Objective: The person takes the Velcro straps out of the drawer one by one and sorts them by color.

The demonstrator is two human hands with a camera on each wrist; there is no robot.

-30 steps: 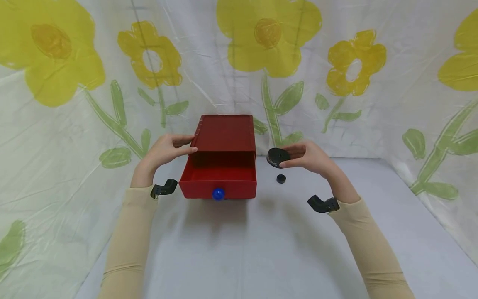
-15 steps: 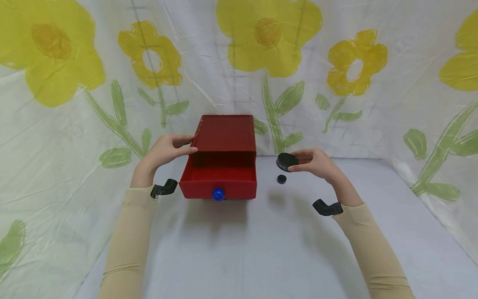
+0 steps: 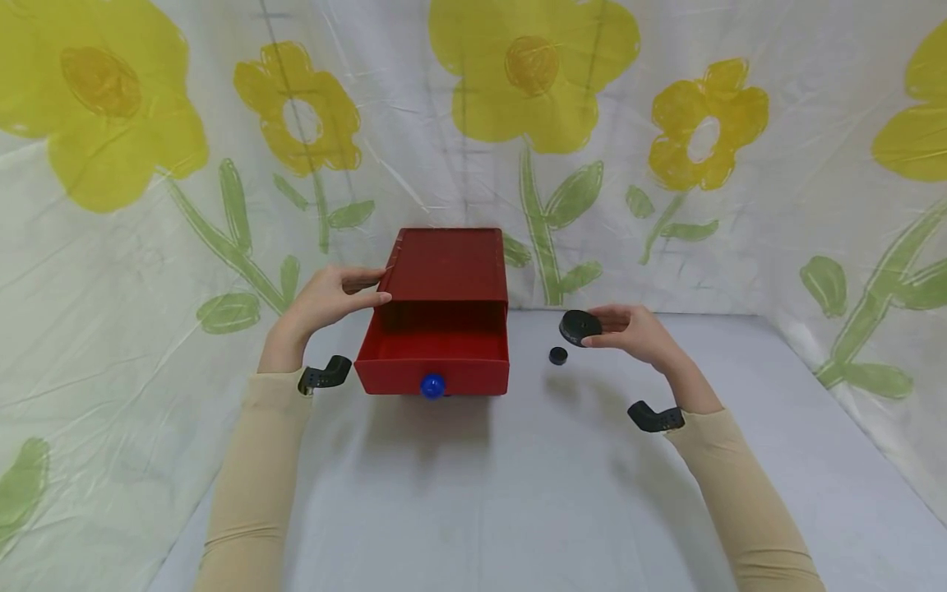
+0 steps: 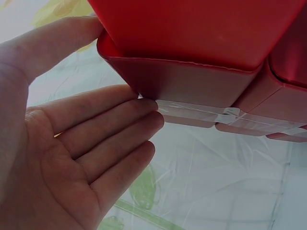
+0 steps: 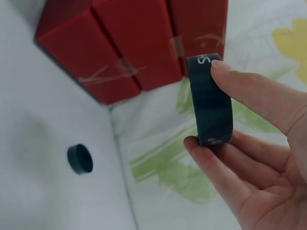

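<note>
In the head view a red drawer cabinet [image 3: 447,263] stands at the middle back, its top drawer [image 3: 395,378] pulled out, with a blue knob [image 3: 432,386] in front. My left hand [image 3: 325,300] rests at its upper left edge. The left wrist view has those fingers straight, the thumb touching the red corner [image 4: 182,79]. Right of the cabinet, my right hand [image 3: 636,333] pinches a thick black disc [image 3: 580,327] by its rim. White lettering marks the disc's side in the right wrist view. Just left and below lies a small black cap-like round piece [image 3: 558,356].
A white table surface [image 3: 473,493] spreads in front of and beside the cabinet. Behind it hangs a white sheet [image 3: 414,99] painted with yellow flowers. Clear tape [image 4: 225,112] runs across the cabinet's side joints.
My right hand has moved right and slightly toward me with the black disc, away from the cabinet. The left hand, cabinet and small round piece have stayed put.
</note>
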